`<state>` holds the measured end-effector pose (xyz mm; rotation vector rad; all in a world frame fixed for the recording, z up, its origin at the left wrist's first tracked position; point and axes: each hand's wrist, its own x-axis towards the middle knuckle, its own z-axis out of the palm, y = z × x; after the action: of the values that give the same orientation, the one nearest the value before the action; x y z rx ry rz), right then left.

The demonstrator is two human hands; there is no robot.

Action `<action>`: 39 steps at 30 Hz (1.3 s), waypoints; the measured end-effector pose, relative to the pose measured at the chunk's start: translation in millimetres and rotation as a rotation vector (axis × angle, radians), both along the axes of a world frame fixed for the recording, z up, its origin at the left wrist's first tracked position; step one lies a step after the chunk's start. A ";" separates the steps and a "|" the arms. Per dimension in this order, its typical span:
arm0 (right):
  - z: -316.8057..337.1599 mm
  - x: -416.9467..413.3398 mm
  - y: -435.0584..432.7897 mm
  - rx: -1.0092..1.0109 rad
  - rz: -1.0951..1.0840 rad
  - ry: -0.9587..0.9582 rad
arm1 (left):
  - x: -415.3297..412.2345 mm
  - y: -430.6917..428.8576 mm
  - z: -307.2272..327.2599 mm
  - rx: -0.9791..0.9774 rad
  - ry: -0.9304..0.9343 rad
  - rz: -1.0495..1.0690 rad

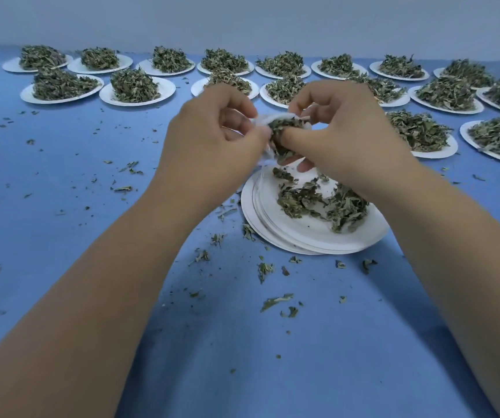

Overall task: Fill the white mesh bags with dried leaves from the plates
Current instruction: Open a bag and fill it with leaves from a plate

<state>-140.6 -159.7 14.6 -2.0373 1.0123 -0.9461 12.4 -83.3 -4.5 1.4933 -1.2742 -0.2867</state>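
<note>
1. Head view, at the hands: grips the white mesh bag point(263, 120) with the left hand point(212, 146), fingers curled and clamped on its rim, apparently to keep the mouth spread wide.
2. Meets it from the other side with the right hand point(342, 140): thumb pressed into the dried leaves point(281, 131) at the bag's mouth, remaining fingers curled beneath. Closed round that clump, most likely to tamp it down inside.
3. Holds the bag between both hands, raised off the counter point(61, 182) and just above the far edge of the plate stack point(272, 233) lying below them. Probably kept there so that anything slipping out drops back onto the top plate.
4. Below the right wrist: only thin leftover leaves point(327, 203) on that top plate. Judged from this, a portion nearly used up, with a pinch or two left to gather.
5. Beyond the hands: rows of heaped plates point(134, 86) along the back, and more out past the right hand. Untouched by the look of them, each heap on its own plate, perhaps as measured portions; much of the task therefore still ahead.
6. Nearer than the hands and out past the left one: scattered crumbs point(272, 303) across the counter, showing how easily this brittle stuff escapes. Worth a slow, gentle push of the thumb.
7. Cannot tell how full the bag is; mostly hidden by fingers.
</note>
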 end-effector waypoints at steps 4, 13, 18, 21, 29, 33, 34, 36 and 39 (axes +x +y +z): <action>-5.7 2.3 -1.7 -0.078 -0.049 0.020 | -5.1 -3.6 -3.6 -0.024 0.041 -0.030; -5.6 9.0 -7.9 -0.295 -0.150 0.256 | -10.0 1.1 -5.3 -0.036 -0.006 -0.187; -0.9 -2.3 -4.2 -0.016 -0.033 0.111 | -4.1 -8.2 -10.1 0.032 -0.041 -0.044; 3.7 -15.3 -4.1 0.188 0.117 0.056 | -4.0 -9.6 -8.7 0.042 -0.005 -0.049; -5.9 -3.9 -14.4 -0.165 -0.017 0.210 | -9.3 -4.6 -3.6 0.073 0.032 -0.208; -3.8 5.8 -16.7 -0.255 -0.080 0.257 | -10.4 -2.3 -2.9 0.049 0.101 -0.297; -4.1 7.5 -17.8 -0.270 -0.095 0.270 | -9.5 -3.4 -3.1 0.045 0.101 -0.296; -5.7 8.7 -18.9 -0.279 -0.123 0.282 | -5.9 -6.3 -4.9 0.044 0.112 -0.283; -4.1 -0.6 -16.1 -0.096 -0.025 0.216 | -2.6 -12.3 -10.6 0.060 0.011 -0.191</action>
<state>-141.2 -175.8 10.5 -2.2488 1.1271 -0.8132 9.8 -95.6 -15.1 1.4196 -1.4131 -0.4610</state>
